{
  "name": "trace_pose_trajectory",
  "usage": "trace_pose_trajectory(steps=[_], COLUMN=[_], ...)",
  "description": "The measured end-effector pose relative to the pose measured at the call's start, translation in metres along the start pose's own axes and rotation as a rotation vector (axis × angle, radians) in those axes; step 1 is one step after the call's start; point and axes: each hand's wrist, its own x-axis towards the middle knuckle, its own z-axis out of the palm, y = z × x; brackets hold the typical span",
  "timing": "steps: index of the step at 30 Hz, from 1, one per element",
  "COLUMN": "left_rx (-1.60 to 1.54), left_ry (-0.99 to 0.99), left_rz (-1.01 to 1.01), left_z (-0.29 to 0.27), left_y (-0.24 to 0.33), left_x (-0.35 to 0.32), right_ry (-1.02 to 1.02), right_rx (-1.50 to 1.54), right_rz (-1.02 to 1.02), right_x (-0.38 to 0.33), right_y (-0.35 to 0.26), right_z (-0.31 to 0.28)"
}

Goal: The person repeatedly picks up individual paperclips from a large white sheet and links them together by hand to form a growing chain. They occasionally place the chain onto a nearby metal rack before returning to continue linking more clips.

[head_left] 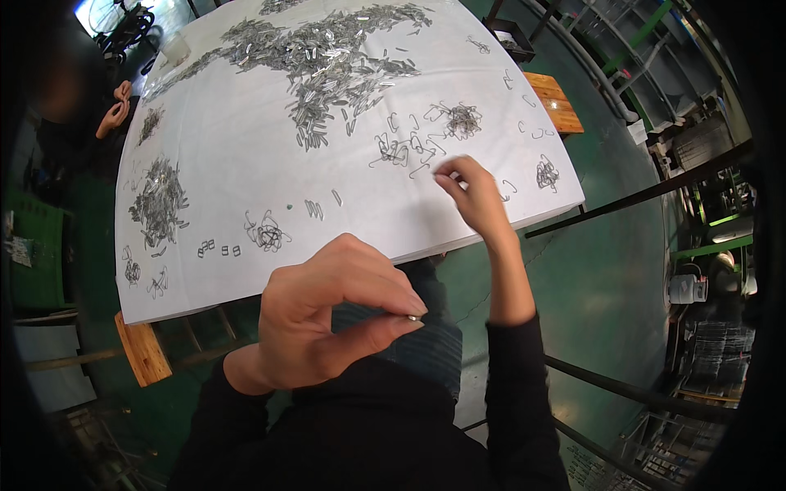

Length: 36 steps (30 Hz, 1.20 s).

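Note:
My left hand (327, 315) is raised close to the camera, below the table's near edge, with thumb and fingers pinched on a small metal piece (415, 317). My right hand (473, 195) reaches onto the white table (237, 147), fingertips pinched at a bent wire hook (426, 168) beside a loose cluster of wire hooks (401, 150). Whether the fingers hold that hook, I cannot tell. A large heap of small metal pieces (327, 57) spreads across the far half of the table.
Smaller piles lie about: a tangled wire pile (463, 120), another (547, 173) near the right corner, one (267, 233) at the front, and metal pieces (158, 200) at the left. Another person's hands (115, 110) work at the far left edge. Wooden trestle ends (143, 352) stick out below.

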Motion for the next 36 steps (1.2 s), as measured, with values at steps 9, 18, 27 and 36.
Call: trace_pose_trajectory(steps=[9, 18, 27, 36], left_rx=[-0.050, 0.027, 0.012, 0.008], left_ry=[0.012, -0.061, -0.076, 0.012], left_rz=[-0.082, -0.209, -0.197, -0.061], left_z=[0.005, 0.019, 0.032, 0.053], left_y=[0.002, -0.015, -0.021, -0.032], left_x=[0.002, 0.013, 0.020, 0.023], right_ry=[-0.491, -0.012, 0.270, 0.441], right_rx=[-0.934, 0.532, 0.954, 0.846], right_rz=[-0.074, 0.243, 0.167, 0.064], right_x=[0.065, -0.025, -0.096, -0.113], right_y=[0.067, -0.020, -0.128, -0.129], right_z=[0.073, -0.034, -0.070, -0.054])
